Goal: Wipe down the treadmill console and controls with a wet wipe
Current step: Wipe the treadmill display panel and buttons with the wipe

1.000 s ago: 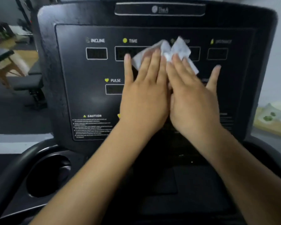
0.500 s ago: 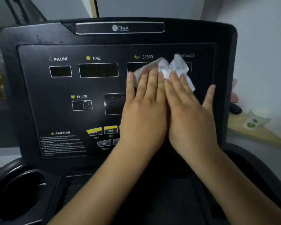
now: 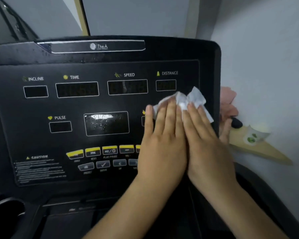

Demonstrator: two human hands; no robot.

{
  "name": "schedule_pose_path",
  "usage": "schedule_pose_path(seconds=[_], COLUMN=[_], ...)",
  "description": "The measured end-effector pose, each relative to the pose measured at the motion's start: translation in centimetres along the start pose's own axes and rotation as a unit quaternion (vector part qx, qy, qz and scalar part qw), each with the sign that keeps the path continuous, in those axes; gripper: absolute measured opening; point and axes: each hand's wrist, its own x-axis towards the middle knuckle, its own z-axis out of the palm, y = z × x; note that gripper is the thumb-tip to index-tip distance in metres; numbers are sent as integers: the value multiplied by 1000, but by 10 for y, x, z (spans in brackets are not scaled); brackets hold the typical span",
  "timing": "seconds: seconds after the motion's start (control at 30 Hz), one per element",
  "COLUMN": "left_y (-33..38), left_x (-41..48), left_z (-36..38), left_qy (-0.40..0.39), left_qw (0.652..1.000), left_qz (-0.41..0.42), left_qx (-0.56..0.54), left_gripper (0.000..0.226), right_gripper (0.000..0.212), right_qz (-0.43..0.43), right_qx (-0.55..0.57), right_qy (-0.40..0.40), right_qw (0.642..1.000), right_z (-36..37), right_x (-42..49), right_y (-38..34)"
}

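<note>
Both hands lie flat, side by side, on the right part of the treadmill console (image 3: pixel 110 104); the left hand (image 3: pixel 162 140) and right hand (image 3: pixel 204 144) press the crumpled white wet wipe (image 3: pixel 185 99) under straight fingers, just below the DISTANCE display (image 3: pixel 166 85); yellow buttons (image 3: pixel 100 150) sit left of the wrists.

Wipe (image 3: pixel 194 99) on console (image 3: pixel 33 140), R side

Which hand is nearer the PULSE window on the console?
Left. The left hand lies flat to the right of the PULSE window, apart from it; the right hand lies farther right, by the console edge.
</note>
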Motion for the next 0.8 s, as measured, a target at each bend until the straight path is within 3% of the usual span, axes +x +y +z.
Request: schedule_pose_path(seconds=[0.13, 0.33, 0.53, 0.67, 0.8], left_y=[2, 26, 14, 3, -23], left_x=[61, 1, 46, -24, -2], left_z=[-7, 7, -2, 1, -10], left_qy=[20, -12, 8, -50, -30], left_qw=[1000, 999, 1000, 998, 999], left_qz=[6, 27, 18, 30, 14], left_qx=[-14, -14, -23, -11, 22], left_gripper=[55, 55, 53, 54, 54], right_gripper=[74, 62, 61, 59, 59], right_qz=[28, 33, 32, 47, 26], right_qx=[1, 55, 44, 19, -12], right_qy=[33, 20, 48, -1, -15], right_qw=[999, 998, 997, 999, 999], right_z=[-20, 2, -13, 12, 4], right_x=[45, -21, 23, -35, 0], right_y=[24, 25, 35, -4, -16])
